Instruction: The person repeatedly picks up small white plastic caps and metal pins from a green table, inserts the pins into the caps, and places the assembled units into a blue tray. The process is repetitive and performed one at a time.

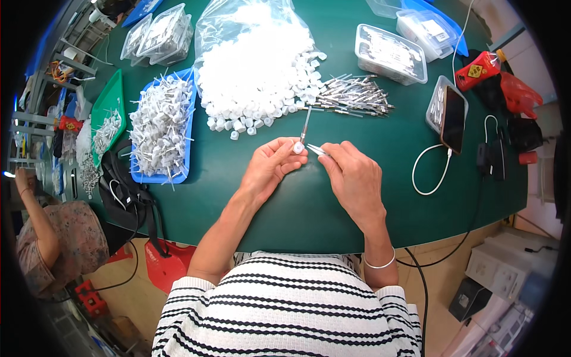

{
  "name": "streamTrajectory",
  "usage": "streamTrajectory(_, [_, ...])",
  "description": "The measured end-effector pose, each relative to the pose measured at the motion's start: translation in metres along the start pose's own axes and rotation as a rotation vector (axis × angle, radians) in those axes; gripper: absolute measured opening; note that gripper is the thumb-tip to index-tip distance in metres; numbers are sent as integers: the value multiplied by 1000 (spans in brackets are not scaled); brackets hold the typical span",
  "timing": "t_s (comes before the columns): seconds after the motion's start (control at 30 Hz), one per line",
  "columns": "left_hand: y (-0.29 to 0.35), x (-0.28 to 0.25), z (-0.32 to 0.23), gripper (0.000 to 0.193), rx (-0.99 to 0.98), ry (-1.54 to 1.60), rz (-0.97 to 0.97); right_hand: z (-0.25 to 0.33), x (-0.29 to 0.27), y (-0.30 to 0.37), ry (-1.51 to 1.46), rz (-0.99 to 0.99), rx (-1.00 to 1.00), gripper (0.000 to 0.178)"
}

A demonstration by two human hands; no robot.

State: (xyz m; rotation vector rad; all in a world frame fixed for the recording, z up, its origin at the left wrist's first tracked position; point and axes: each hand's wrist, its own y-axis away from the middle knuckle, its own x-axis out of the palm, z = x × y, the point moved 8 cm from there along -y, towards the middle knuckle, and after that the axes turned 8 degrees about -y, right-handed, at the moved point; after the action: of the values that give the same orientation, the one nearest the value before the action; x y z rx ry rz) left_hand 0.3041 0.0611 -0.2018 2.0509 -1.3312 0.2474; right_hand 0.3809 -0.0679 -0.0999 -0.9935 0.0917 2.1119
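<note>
My left hand point(270, 168) pinches a small white plastic cap point(297, 147) with a thin metal pin point(306, 125) standing up out of it. My right hand point(352, 174) is closed on a few more thin metal pins point(316, 149), whose tips point toward the cap. Both hands hover over the dark green table point(309, 202), close together near its middle. Just beyond them lies a big heap of white caps point(256, 77) spilling from a clear bag, and a loose bundle of metal pins point(354, 96).
A blue tray point(184, 168) heaped with finished white pieces sits at left, next to a green tray point(113, 95). Clear plastic boxes point(389, 52) stand at the back. A phone point(453, 119) with a white cable lies at right. Another person point(53, 244) sits at far left.
</note>
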Motion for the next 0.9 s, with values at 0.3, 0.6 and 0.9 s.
streamTrajectory(0.3, [1, 2, -2, 23, 24, -20, 7, 1, 7, -2, -105, 31, 11, 14])
streamTrajectory(0.6, [-1, -1, 1, 24, 35, -31, 15, -2, 11, -3, -149, 28, -11, 10])
streamTrajectory(0.9, [1, 2, -1, 22, 39, -27, 13, -1, 13, -2, -171, 18, -15, 11])
